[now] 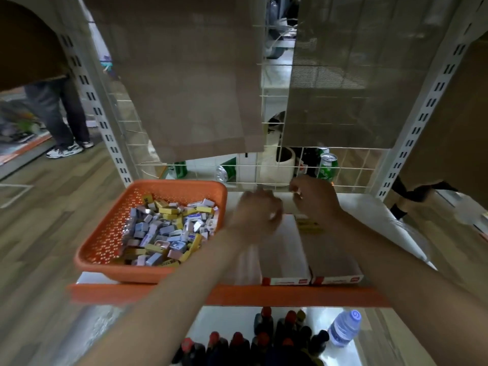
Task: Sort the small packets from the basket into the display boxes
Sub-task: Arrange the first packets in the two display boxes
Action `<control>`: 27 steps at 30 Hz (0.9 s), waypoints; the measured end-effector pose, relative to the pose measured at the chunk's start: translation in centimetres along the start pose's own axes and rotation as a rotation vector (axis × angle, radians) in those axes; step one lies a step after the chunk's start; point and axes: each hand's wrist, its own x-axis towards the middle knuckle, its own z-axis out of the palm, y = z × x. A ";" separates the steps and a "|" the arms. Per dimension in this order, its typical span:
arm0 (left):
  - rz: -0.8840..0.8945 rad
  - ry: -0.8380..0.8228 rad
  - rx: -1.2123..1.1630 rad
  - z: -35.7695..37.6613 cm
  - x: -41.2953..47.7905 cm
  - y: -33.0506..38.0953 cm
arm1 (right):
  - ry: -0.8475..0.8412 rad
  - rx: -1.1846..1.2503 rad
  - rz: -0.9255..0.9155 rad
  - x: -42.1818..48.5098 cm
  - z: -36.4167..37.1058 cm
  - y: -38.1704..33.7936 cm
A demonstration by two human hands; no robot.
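Currently both hands are over the far end of the display boxes, near the wire grid [266,165] at the shelf back.

L side: left hand [257,213] is motion-blurred and its fingers look bent. It is above the rear of the left display box [285,281]. Can't tell whether it grasps anything.

R side: right hand [314,199] has its fingers curled downward, above the rear of the right display box [339,280]. Whether a packet is pinched: can't tell, too small. The hands are close together; contact btwn them is not resolvable.

Basket [92,249]: orange, perforated, sits on the shelf [290,295] to the left of the boxes. The left forearm passes just beside its near-right corner.

Packets [169,228]: heaped in the basket, a jumbled mix of yellow, pale blue/lilac and pink. A few yellow packets [309,225] lie in the right display box at its far end, just under the right wrist.

Boxes: side by side, walls touching, each w/ a red-and-white front strip at the shelf's orange front edge.

Surroundings:
- Brown paper sheets [190,88] hang over the grid.
- Green cans [327,167] stand behind the grid.
- Lower shelf holds dark bottles [237,344] w/ red caps.
- A clear water bottle [344,328] is to the right of them.
- Another person's legs [66,122] and trainers are on the floor at far left.
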 end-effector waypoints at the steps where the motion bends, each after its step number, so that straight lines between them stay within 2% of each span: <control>1: -0.048 0.056 -0.002 -0.7 -0.6 -1.9 | 0.008 0.035 -0.035 0.6 0.0 -1.9; 5: -0.222 0.064 0.141 -4.0 -4.1 -8.8 | -0.049 0.158 -0.217 2.2 0.9 -9.4; 8: -0.328 0.025 0.295 -6.1 -6.9 -12.9 | -0.154 0.107 -0.365 2.8 2.1 -14.3; 11: -0.412 -0.046 0.343 -7.2 -9.1 -15.8 | -0.275 0.044 -0.422 3.3 3.4 -17.5; 16: -0.419 -0.111 0.322 -7.4 -11.6 -17.8 | -0.376 0.006 -0.363 4.1 5.7 -20.1; 22: -0.396 -0.118 0.278 -6.8 -12.5 -18.8 | -0.323 0.045 -0.180 4.4 9.1 -21.8; 27: -0.384 -0.138 0.260 -6.4 -12.8 -19.3 | -0.344 -0.141 -0.074 4.8 11.5 -23.2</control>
